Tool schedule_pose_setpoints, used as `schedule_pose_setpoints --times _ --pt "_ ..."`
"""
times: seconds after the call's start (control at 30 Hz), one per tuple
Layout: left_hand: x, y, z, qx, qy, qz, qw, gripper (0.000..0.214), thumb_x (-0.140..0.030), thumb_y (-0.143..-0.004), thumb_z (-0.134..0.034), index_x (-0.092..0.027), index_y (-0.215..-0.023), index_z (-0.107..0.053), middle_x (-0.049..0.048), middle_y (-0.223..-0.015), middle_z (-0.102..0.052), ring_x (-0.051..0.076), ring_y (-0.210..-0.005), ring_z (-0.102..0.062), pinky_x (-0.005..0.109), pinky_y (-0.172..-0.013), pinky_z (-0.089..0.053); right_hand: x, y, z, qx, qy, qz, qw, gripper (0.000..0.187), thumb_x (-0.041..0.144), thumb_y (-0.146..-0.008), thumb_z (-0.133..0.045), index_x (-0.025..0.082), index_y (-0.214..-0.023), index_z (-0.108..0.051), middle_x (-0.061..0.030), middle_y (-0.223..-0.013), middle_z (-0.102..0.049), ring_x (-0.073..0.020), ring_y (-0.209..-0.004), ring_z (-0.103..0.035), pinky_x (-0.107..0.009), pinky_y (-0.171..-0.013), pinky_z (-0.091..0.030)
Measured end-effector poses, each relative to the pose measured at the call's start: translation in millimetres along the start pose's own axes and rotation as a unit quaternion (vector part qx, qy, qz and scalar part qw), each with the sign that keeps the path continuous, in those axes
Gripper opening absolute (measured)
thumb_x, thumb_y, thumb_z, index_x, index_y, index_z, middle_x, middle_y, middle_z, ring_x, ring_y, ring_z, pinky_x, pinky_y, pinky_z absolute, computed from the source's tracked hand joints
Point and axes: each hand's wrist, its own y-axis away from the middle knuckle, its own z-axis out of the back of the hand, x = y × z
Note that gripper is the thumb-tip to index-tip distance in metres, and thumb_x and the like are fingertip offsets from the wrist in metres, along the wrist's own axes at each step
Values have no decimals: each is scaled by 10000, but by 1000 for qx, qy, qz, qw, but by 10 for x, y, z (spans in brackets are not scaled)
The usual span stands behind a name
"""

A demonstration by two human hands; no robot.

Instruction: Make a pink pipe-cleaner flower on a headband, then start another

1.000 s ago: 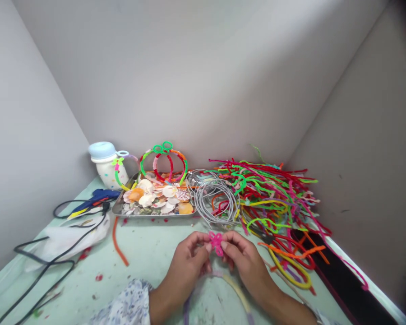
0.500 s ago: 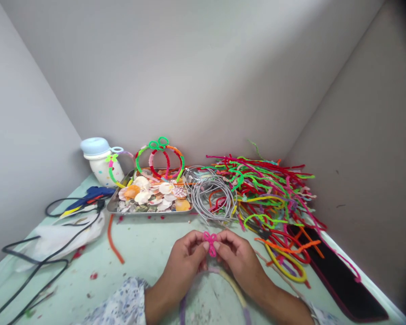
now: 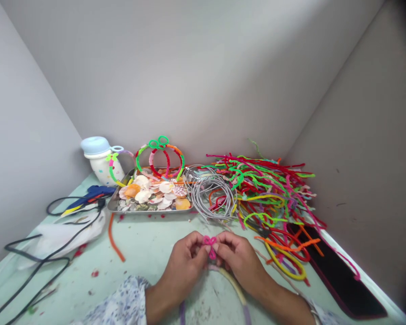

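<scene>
While the left hand (image 3: 184, 259) and right hand (image 3: 238, 257) pinch a pink flower (image 3: 209, 242) between their fingertips above a pastel hoop (image 3: 236, 287), the shell tray (image 3: 152, 212), wire coil (image 3: 196, 198) and pipe-cleaner pile (image 3: 270, 183) block the space ahead. Open tabletop (image 3: 145, 246) reaches leftward to an orange stem (image 3: 113, 241); rightward, a black strip (image 3: 345, 280) borders the edge.

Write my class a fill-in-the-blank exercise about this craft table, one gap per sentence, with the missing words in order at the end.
1. The left hand and the right hand both pinch a small flower-shaped pipe-cleaner piece coloured ____.
2. The metal tray holds many white and orange ____.
3. The white bottle has a lid coloured ____.
4. In the picture, the heap of pipe cleaners lies to the ____ of the tray.

Missing words: pink; shells; light blue; right.
</scene>
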Motion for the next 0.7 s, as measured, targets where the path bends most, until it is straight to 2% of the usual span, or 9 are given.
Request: schedule_pose_setpoints --times 0.1,0.2,0.33,0.5,0.7 --pt "-37 -21 5 14 27 13 999 174 -299 -776 -630 -149 -736 -551 -38 -540 -560 66 -442 -453 172 -445 -336 12 1 18 -5 -13 19 1000 206 344 -843 -562 156 -760 -576 33 -576 -526 -93 -511 -442 -213 -490 -330" --pt "-53 -34 18 16 53 18 998 170 -313 -798 -615 -151 -777 -566 -40 -526 -557 62 -425 -442 168 -438 -323 15 -10 36 -32 -29 36 998 264 413 -876 -510 160 -875 -584 34 -593 -526 -96 -500 -441 -220 -490 -337" --pt "-26 -32 40 12 53 27 998 211 -353 -833 -579 -157 -760 -560 -43 -461 -531 56 -383 -392 165 -405 -276 20 -27 34 -37 -26 21 999 291 410 -885 -488 156 -996 -578 25 -617 -545 -102 -497 -450 -228 -490 -350" --pt "-14 -48 35 16 59 23 998 210 -357 -828 -588 -153 -784 -567 -40 -480 -542 58 -390 -408 162 -395 -274 49 -3 -3 -22 -7 42 999 191 343 -850 -563 169 -924 -590 15 -693 -564 -107 -576 -478 -224 -527 -375" --pt "-59 -30 31 17 69 19 997 215 -297 -789 -630 -142 -932 -587 -27 -598 -591 58 -434 -469 163 -429 -335 3 -29 18 -36 -3 39 999 165 326 -858 -552 173 -797 -564 36 -614 -521 -96 -525 -443 -218 -495 -351"
